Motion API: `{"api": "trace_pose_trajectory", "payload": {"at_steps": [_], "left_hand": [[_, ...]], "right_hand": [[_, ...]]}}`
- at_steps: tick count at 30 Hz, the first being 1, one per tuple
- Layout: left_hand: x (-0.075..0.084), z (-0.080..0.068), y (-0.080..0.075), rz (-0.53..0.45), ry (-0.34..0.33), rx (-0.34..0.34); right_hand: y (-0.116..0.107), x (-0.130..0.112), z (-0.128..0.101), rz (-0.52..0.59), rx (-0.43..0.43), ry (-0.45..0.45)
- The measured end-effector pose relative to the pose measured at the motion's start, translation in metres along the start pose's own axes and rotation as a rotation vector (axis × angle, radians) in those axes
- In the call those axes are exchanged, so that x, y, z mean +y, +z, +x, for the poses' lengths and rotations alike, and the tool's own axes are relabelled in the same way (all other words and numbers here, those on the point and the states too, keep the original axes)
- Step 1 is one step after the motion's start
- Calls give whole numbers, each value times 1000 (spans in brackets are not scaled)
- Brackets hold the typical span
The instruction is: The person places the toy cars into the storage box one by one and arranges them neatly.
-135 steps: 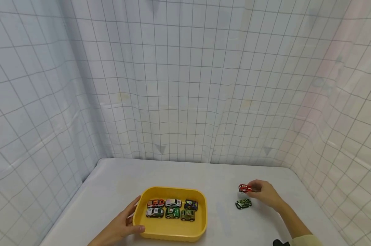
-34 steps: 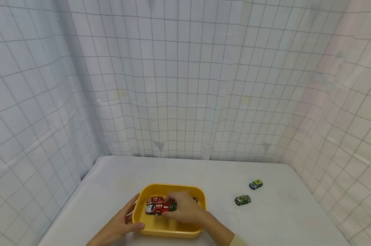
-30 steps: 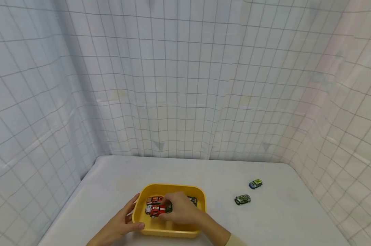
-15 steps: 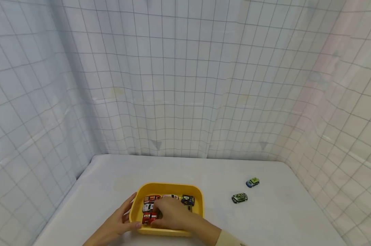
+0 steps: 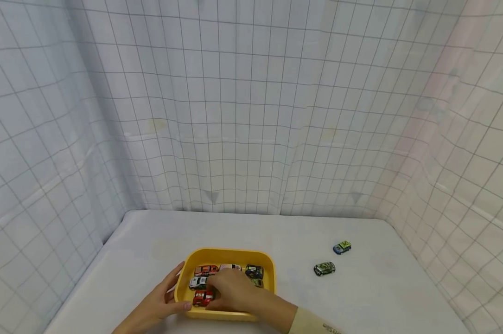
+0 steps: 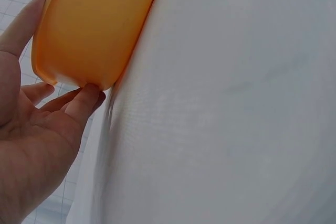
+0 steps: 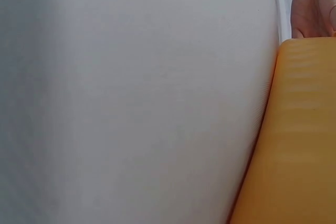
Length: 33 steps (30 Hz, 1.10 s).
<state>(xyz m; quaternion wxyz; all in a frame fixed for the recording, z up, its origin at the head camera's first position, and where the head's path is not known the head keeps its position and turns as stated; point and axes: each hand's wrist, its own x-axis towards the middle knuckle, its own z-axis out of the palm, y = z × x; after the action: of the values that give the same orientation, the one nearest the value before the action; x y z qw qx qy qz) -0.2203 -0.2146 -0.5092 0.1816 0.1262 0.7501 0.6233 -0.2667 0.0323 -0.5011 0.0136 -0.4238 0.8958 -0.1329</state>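
Note:
In the head view, the yellow tray (image 5: 251, 256) stands on the white table with several toy cars inside. My left hand (image 5: 159, 299) holds its left front corner, thumb at the front rim, fingers along the left side. The left wrist view shows that hand (image 6: 47, 129) with fingertips against the tray's wall (image 6: 100, 30). My right hand (image 5: 234, 290) reaches into the tray and pinches a red toy car (image 5: 202, 298) near the front rim. Close to its index finger sits a white toy car (image 5: 198, 283). The palm hides part of the tray; the right wrist view shows no right-hand fingers.
Along the tray's back lie an orange toy car (image 5: 205, 270), another white car (image 5: 230, 267) and a dark blue one (image 5: 254, 271). A camouflage car (image 5: 257, 282) is partly covered. On the table at right are a dark green car (image 5: 324, 268) and a blue-green one (image 5: 342, 247).
My right hand has brought the red car from the table's right side into the tray, then toward the front rim. The white car beside it has shifted slightly left. The left hand stays put.

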Motion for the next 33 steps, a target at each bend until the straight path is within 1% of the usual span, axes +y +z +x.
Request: {"api": "trace_pose_trajectory", "payload": {"at_steps": [6,12,18,26,33], "left_hand": [[2,-1,1,25,-4,16],[4,-1,2,49,-6,24],[3,-2,2,29,0,15],[0,-3,3,-14,2,12],[2,-4,2,3,10,0]], "right_hand": [[1,0,0,-21,12,-62],[1,0,0,-33,2,-64],[0,0,0,-24,34,-70],[1,3,-2,74,81,-88],[-6,7,-5,241,91,-16]]}}
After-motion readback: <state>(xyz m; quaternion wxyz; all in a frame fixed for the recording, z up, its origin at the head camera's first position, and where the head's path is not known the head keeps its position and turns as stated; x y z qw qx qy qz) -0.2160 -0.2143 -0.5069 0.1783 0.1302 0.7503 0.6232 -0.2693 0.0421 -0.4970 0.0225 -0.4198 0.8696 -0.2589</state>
